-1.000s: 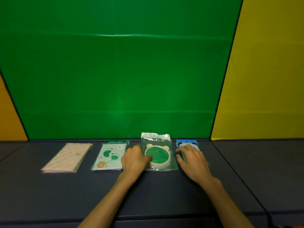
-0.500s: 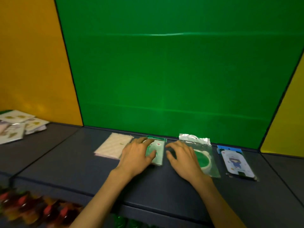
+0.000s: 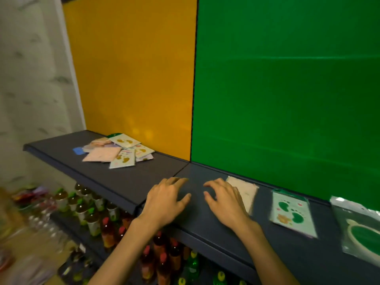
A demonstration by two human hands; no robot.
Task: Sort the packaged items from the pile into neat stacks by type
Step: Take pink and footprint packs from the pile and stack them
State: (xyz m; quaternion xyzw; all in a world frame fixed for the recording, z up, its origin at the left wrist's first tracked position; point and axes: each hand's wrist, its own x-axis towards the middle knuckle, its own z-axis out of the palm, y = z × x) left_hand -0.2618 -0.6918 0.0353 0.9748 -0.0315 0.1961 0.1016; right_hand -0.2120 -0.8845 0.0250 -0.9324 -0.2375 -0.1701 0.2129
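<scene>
Hands: left hand [image 3: 166,200] and right hand [image 3: 225,203] hover empty, fingers spread, over dark grey shelf [image 3: 127,182]
Pile: loose heap of mixed flat packets [image 3: 119,153], far left
Stacks: pale pink packet stack [image 3: 245,192], green footprint card stack [image 3: 292,214], right
Advice: take one packet; match type; square edges

A dark grey shelf [image 3: 131,182] runs from left to right; behind it stand an orange panel [image 3: 133,68] and, to its right, a green panel [image 3: 287,89]; a pale marbled wall [image 3: 30,79] fills the left; blurred bottled drinks [image 3: 92,212] with coloured caps crowd below the shelf.
</scene>
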